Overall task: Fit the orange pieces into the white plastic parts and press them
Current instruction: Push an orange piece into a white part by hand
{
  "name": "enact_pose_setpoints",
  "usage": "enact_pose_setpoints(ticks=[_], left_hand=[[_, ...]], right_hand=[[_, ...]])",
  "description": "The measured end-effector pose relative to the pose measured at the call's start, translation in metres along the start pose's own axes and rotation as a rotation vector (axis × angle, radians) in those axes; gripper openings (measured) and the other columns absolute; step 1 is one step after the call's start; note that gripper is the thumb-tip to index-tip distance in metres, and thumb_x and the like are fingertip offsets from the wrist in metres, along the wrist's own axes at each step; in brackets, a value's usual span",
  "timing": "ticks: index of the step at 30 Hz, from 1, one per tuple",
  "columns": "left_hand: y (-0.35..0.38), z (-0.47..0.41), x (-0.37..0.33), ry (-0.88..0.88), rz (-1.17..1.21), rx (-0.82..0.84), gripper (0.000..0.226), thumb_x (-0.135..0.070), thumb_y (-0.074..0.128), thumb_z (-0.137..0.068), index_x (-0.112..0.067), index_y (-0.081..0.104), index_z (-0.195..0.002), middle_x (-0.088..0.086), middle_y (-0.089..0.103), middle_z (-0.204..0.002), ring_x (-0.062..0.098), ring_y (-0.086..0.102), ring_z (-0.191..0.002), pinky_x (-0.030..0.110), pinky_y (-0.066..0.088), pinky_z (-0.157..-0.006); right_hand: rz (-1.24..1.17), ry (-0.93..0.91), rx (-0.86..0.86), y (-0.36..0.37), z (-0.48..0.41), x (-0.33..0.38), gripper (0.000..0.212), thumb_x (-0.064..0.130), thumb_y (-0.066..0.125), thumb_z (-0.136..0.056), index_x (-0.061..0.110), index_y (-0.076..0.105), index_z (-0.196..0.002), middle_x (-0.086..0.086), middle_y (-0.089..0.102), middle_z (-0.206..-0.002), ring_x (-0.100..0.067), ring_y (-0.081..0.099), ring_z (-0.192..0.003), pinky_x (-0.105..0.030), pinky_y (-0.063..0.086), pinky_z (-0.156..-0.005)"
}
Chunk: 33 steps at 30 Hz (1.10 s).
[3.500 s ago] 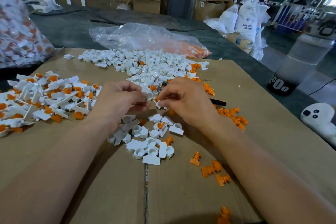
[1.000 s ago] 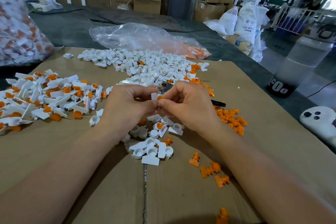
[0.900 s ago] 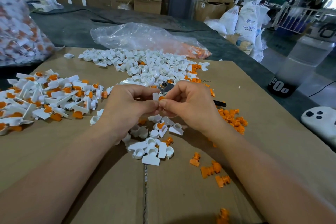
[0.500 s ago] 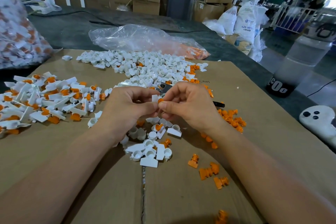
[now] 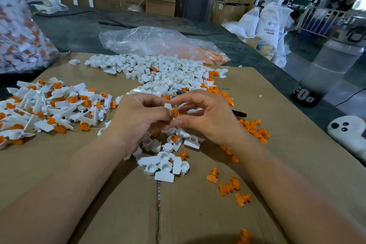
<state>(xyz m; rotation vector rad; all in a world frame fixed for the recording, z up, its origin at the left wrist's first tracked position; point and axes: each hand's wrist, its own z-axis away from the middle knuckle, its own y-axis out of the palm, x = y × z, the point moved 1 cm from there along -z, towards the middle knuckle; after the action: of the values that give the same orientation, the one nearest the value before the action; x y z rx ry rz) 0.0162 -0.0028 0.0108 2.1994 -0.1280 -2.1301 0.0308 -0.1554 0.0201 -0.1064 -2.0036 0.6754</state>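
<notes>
My left hand (image 5: pixel 138 121) pinches a small white plastic part (image 5: pixel 168 106) above the cardboard. My right hand (image 5: pixel 208 117) meets it and pinches an orange piece (image 5: pixel 175 112) set in that white part. Beneath both hands lies a small cluster of empty white parts (image 5: pixel 164 164). A larger heap of white parts (image 5: pixel 158 73) spreads behind them. Loose orange pieces lie at the right (image 5: pixel 255 128) and near my right forearm (image 5: pixel 229 186).
A pile of assembled white-and-orange parts (image 5: pixel 49 105) covers the left of the cardboard sheet (image 5: pixel 99 164). A clear bag (image 5: pixel 158 45) lies behind, a full bag (image 5: pixel 19 35) at far left. A black pen (image 5: pixel 239 113), a bottle (image 5: pixel 324 69) and a white toy (image 5: pixel 348 132) sit right.
The hands have stayed together at the same spot. The fingers of my right hand have spread a little, and the orange piece shows more plainly between the fingertips.
</notes>
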Motion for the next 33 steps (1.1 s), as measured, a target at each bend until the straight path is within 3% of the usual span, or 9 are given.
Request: enact_pose_setpoints(ticks=[3,6,9,12,16,21,24,30,33], left_hand=[[-0.001,-0.001,0.001,-0.017,0.008,0.004,0.023,0.016,0.063,-0.072,-0.004,0.061,-0.059,0.007,0.062,-0.05,0.013,0.059,-0.042,0.016,0.046,-0.04],[-0.002,-0.001,0.002,-0.021,-0.021,0.014,0.02,0.011,0.064,-0.072,-0.005,0.059,-0.061,0.008,0.063,-0.05,0.014,0.061,-0.043,0.017,0.046,-0.04],[-0.002,-0.002,0.002,-0.029,-0.022,0.037,0.018,0.011,0.064,-0.072,-0.004,0.058,-0.063,0.008,0.064,-0.052,0.016,0.063,-0.046,0.018,0.048,-0.042],[-0.002,-0.003,0.003,-0.032,-0.014,0.042,0.019,0.011,0.064,-0.073,-0.003,0.058,-0.063,0.009,0.064,-0.052,0.017,0.064,-0.047,0.018,0.048,-0.042],[-0.003,-0.003,0.003,-0.026,0.011,0.043,0.018,0.01,0.064,-0.073,-0.003,0.058,-0.062,0.011,0.064,-0.053,0.017,0.064,-0.047,0.018,0.048,-0.042],[-0.003,-0.001,0.001,0.005,0.002,0.032,0.017,0.008,0.066,-0.072,-0.004,0.06,-0.062,0.01,0.065,-0.055,0.018,0.064,-0.049,0.02,0.05,-0.044],[-0.003,-0.001,0.001,0.014,-0.004,0.019,0.023,0.007,0.069,-0.07,-0.009,0.061,-0.056,0.011,0.065,-0.056,0.018,0.065,-0.05,0.022,0.051,-0.045],[-0.002,-0.001,0.0,0.022,-0.019,0.024,0.023,0.006,0.071,-0.068,-0.011,0.062,-0.055,0.009,0.063,-0.053,0.019,0.066,-0.052,0.02,0.049,-0.044],[-0.001,-0.001,0.0,0.027,-0.032,0.012,0.022,0.005,0.072,-0.069,-0.01,0.063,-0.056,0.011,0.064,-0.055,0.016,0.064,-0.049,0.019,0.048,-0.044]], right_hand=[[-0.016,-0.037,-0.007,0.002,0.001,-0.001,0.035,0.009,0.078,-0.067,0.036,0.065,-0.084,0.012,0.065,-0.086,-0.014,0.067,-0.08,-0.038,0.056,-0.077],[0.015,-0.066,-0.028,0.002,0.0,-0.003,0.034,0.008,0.076,-0.069,0.037,0.065,-0.083,0.013,0.065,-0.082,-0.013,0.067,-0.076,-0.035,0.056,-0.074],[0.082,-0.134,-0.064,0.001,0.001,-0.006,0.026,0.007,0.076,-0.07,0.022,0.069,-0.089,0.014,0.062,-0.078,-0.012,0.064,-0.074,-0.029,0.055,-0.07],[0.152,-0.21,-0.094,0.002,0.0,-0.007,0.02,0.01,0.074,-0.07,0.007,0.072,-0.089,0.005,0.066,-0.076,-0.014,0.064,-0.07,-0.035,0.054,-0.067],[0.212,-0.277,-0.126,0.003,-0.001,-0.007,0.021,0.012,0.073,-0.071,0.004,0.072,-0.09,-0.005,0.069,-0.078,-0.016,0.064,-0.07,-0.038,0.054,-0.064],[0.134,-0.191,-0.108,0.003,-0.001,-0.01,0.034,0.004,0.075,-0.07,-0.001,0.068,-0.102,0.007,0.06,-0.085,-0.007,0.062,-0.08,-0.022,0.055,-0.074],[0.093,-0.142,-0.1,0.003,-0.001,-0.011,0.035,0.004,0.076,-0.068,0.001,0.068,-0.102,0.014,0.058,-0.085,-0.008,0.062,-0.082,-0.023,0.055,-0.074],[0.035,-0.077,-0.056,0.003,0.0,-0.011,0.034,0.001,0.076,-0.07,0.003,0.066,-0.102,-0.001,0.066,-0.089,-0.012,0.067,-0.083,-0.026,0.056,-0.078],[0.028,-0.073,-0.042,0.003,0.0,-0.012,0.035,0.002,0.076,-0.069,0.003,0.066,-0.103,0.003,0.066,-0.088,-0.009,0.066,-0.084,-0.023,0.055,-0.079]])
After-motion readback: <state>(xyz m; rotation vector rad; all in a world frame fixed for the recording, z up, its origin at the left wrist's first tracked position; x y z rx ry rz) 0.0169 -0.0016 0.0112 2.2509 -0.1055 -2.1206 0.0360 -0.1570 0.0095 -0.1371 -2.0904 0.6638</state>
